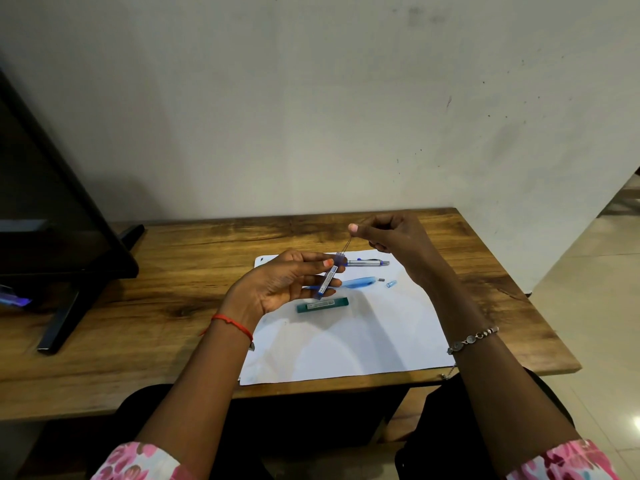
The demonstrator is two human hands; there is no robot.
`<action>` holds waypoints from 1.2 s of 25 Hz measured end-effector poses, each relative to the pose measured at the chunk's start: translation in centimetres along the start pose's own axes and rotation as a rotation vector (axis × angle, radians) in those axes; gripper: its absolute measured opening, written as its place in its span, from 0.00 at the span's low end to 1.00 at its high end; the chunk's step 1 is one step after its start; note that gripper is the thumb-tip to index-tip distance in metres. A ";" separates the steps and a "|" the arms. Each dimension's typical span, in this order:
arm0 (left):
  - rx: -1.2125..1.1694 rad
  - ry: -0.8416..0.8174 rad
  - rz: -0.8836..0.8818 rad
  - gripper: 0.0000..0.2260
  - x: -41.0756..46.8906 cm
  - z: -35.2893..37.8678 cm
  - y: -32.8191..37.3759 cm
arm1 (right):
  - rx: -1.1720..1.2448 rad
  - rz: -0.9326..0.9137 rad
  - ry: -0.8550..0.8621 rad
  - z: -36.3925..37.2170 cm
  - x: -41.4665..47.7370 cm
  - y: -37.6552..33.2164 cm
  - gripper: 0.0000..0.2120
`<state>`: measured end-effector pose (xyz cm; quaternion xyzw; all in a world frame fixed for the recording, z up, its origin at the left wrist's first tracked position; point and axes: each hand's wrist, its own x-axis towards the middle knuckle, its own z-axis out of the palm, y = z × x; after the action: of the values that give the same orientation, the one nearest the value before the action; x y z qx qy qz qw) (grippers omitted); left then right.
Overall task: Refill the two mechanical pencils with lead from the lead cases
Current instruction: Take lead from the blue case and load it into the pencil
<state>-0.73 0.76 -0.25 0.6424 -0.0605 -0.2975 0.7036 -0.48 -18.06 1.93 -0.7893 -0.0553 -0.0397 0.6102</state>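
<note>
My left hand (284, 285) holds a slim blue lead case (329, 277) tilted upright above the white paper (346, 341). My right hand (388, 233) pinches thin leads (345, 245) that stick out of the case's open top. On the paper lie a silver mechanical pencil (369, 262), a blue mechanical pencil (356, 282) partly hidden behind my left fingers, its small grey eraser (381, 280), its clear blue cap (391, 284) and a green lead case (322, 304).
The wooden table (173, 271) ends near my lap and at the right, where tiled floor (588, 306) shows. A dark monitor (45, 202) on a black stand occupies the left. A wall runs right behind the table.
</note>
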 end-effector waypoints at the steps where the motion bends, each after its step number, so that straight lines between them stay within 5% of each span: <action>1: 0.001 0.003 -0.001 0.08 0.0 0.0 0.0 | -0.003 -0.009 0.001 0.0 0.0 0.0 0.04; 9: -0.004 0.018 -0.006 0.08 0.2 0.0 -0.1 | -0.050 -0.033 0.036 0.0 0.0 0.0 0.08; 18: -0.096 0.022 0.057 0.09 0.0 -0.8 0.1 | 0.085 -0.082 0.287 -0.9 0.5 0.0 0.09; 30: -0.137 -0.027 0.112 0.10 0.2 0.4 0.0 | -0.118 -0.114 0.121 0.6 0.3 0.0 0.05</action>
<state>-0.74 0.29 -0.27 0.5843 -0.0853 -0.2698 0.7606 -0.15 -17.45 1.82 -0.8155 -0.0607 -0.1250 0.5618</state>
